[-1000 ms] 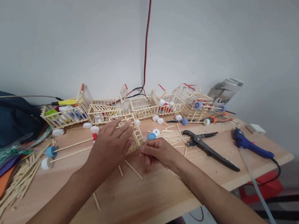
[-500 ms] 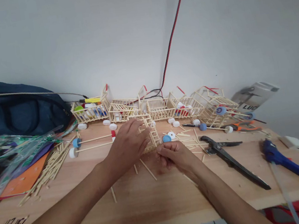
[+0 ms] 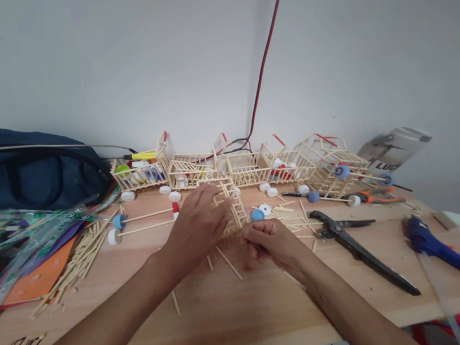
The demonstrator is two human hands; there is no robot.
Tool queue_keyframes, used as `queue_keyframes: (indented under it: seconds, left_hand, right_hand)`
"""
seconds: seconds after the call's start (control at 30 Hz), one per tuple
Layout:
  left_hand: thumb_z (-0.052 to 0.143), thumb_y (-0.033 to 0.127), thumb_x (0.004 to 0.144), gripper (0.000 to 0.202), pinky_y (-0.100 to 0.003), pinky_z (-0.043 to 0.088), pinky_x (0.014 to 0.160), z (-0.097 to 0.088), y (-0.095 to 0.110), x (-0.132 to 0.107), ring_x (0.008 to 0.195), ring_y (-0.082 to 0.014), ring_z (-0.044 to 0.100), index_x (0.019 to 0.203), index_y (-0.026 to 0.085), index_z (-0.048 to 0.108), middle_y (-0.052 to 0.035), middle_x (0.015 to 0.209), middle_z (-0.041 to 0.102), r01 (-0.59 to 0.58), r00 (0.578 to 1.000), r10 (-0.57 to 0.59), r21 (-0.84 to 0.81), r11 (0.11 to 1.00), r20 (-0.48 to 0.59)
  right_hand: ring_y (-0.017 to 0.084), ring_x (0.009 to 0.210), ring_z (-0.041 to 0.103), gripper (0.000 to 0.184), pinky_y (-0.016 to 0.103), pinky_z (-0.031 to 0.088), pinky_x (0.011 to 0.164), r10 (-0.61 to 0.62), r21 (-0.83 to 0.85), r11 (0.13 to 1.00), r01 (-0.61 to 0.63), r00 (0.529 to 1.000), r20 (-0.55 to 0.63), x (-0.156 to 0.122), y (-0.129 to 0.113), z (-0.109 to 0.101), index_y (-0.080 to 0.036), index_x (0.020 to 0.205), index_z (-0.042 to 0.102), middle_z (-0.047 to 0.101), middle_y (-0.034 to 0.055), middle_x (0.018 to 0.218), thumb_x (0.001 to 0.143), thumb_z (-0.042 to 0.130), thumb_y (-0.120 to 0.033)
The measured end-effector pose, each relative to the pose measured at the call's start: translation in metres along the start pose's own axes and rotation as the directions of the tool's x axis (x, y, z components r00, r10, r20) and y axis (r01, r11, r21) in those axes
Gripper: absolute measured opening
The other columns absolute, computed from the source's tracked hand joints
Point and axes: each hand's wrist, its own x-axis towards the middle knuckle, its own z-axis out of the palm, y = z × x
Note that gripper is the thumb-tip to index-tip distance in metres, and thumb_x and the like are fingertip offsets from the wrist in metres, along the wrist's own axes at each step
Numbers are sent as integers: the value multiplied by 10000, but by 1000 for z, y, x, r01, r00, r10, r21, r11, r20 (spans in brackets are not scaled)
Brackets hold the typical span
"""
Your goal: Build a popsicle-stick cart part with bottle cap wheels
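A small basket frame of thin wooden sticks stands in the middle of the table. My left hand reaches over its left side with the fingers curved round it, covering much of the frame. At its near right corner my right hand is closed, thumb and forefinger pinched together. What lies between those fingertips is hidden. Just beyond the right hand are a blue bottle cap and a white disc with a hole. A few loose sticks lie in front of the frame.
Several stick carts with cap wheels line the wall. A pile of sticks and stick axles are at left, beside a dark blue bag. Hand pruners, orange-handled pliers and a blue glue gun lie at right.
Both hands keep almost the same position at the stick frame. The whole view has shifted very slightly.
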Motion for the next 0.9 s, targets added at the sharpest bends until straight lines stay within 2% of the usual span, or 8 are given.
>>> queue_keyframes:
  seconds: [0.2,0.3,0.4,0.53,0.7,0.9]
  left_hand:
    - [474,199,898,265,-493,425,988,0,0,0,1162,-270,477,1109,202,634,-117,1142,567,-8,1000,8,3,1000,-18]
    - [473,202,901,279,-505,410,1020,2,-1,0,1222,-279,453,1127,182,636,-134,1262,549,-23,999,23,19,1000,-38]
    - [465,190,906,302,-534,394,1040,5,-2,0,1274,-296,425,1156,171,633,-115,1347,540,-52,998,53,30,998,-27]
    - [454,200,919,315,-558,410,1020,7,-5,1,1258,-303,452,1176,164,633,-89,1277,616,-72,997,72,47,996,-11]
    - [458,199,919,312,-561,421,1014,8,-6,2,1254,-313,460,1174,151,632,-86,1286,614,-79,996,81,84,993,-20]
    - [466,197,908,309,-546,421,1020,7,-5,2,1257,-301,470,1165,190,636,-82,1269,623,-68,997,69,49,996,-21]
  right_hand:
    - [61,383,456,409,189,304,395,9,-8,1000,-9,1000,-12,0,-2,2,-150,671,651,576,-24,481,712,691,-555]
    - [63,386,453,426,192,307,398,13,-1,1000,-13,1000,-10,-1,-5,3,-151,658,644,571,-25,476,690,700,-573]
    - [62,384,451,432,194,315,406,18,8,1000,-17,1000,-10,-1,-6,4,-154,657,644,573,-28,477,675,706,-581]
    - [63,392,474,407,190,319,417,5,12,1000,-5,1000,-3,-1,-6,3,-152,671,657,586,-30,487,695,699,-556]
    - [64,394,489,379,187,341,422,-3,45,999,2,1000,7,-1,-7,3,-154,672,662,590,-34,497,707,701,-529]
    - [61,383,477,385,187,324,407,-8,25,1000,7,1000,11,-2,-10,4,-154,670,663,583,-35,489,717,691,-535]
